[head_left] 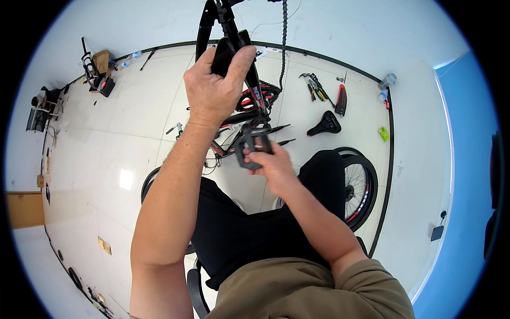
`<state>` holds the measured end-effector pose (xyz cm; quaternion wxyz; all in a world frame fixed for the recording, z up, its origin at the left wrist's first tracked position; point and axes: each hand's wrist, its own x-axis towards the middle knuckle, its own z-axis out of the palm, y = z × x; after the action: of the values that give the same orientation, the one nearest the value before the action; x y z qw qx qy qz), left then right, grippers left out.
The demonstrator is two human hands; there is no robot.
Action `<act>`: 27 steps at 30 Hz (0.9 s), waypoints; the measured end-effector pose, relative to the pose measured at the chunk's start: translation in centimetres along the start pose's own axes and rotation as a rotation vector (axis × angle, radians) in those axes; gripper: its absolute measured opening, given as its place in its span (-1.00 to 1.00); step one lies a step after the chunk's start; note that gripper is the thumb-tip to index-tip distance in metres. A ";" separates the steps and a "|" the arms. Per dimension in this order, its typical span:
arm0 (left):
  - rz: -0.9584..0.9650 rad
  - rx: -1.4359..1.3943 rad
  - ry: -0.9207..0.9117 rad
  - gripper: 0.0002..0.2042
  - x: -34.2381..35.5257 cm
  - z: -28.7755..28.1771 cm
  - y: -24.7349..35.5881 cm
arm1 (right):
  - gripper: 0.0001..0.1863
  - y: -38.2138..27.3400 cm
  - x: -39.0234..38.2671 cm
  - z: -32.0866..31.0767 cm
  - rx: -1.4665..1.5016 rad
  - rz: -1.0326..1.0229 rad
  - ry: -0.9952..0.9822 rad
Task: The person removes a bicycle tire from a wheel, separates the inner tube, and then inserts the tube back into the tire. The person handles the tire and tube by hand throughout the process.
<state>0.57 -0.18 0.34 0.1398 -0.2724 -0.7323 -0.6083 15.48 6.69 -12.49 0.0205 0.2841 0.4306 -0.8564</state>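
The person's two hands are apart, each closed on something of its own: the left hand (217, 87), reaching farther from the body, grips a black part of the bicycle frame (257, 94), while the right hand (276, 169), lower and closer to the lap, has thumb and fingers clamped on a black pedal (249, 140). The relation that seems to count is between that pedal and the frame's lettered tube: its long axis slopes from just right of the left hand down toward the right hand, with its lower end just beyond the pedal. The right hand is thus nearer that end; whether pedal and frame touch, and which way the blurred pedal's spindle points, I cannot tell. The red-and-black chainring (274, 94) lies farther out than the right hand, and the chain (284, 48) hangs to the right of the left hand.
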 end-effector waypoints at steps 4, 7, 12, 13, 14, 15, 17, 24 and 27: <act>-0.004 0.006 0.000 -0.67 0.1 0.0 -0.2 | -0.67 -3.1 -1.3 -3.1 -0.014 -0.082 0.028; -0.048 -0.025 -0.011 -0.66 0.0 0.4 -0.4 | -0.67 -2.4 -0.7 -3.6 -0.086 -0.105 0.052; -0.043 0.050 -0.003 -0.63 0.2 0.0 -0.4 | -0.73 0.3 0.3 -0.4 -0.275 -0.116 0.066; -0.023 0.066 0.002 -0.62 0.3 0.1 -0.4 | -0.74 1.7 1.3 -0.4 -0.297 -0.104 0.019; -0.005 0.083 0.006 -0.62 0.3 0.2 -0.5 | -0.74 2.7 1.8 -0.1 -0.302 -0.079 0.006; 0.012 0.104 0.009 -0.62 0.3 0.1 -0.6 | -0.74 3.4 2.2 0.3 -0.305 -0.053 -0.010; 0.021 0.130 0.010 -0.60 0.3 0.1 -0.7 | -0.75 4.2 2.5 1.0 -0.281 0.026 -0.037; 0.024 0.037 0.010 -0.65 -0.1 0.1 -0.7 | -0.77 12.0 7.7 -0.6 -0.309 0.138 -0.024; 0.017 0.027 0.013 -0.64 -0.2 0.0 -0.7 | -0.78 14.8 9.6 -2.4 -0.342 0.147 0.067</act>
<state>0.37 -0.31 -0.33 0.1532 -0.2728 -0.7373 -0.5988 12.69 1.22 -29.19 0.1167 0.3355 0.5483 -0.7571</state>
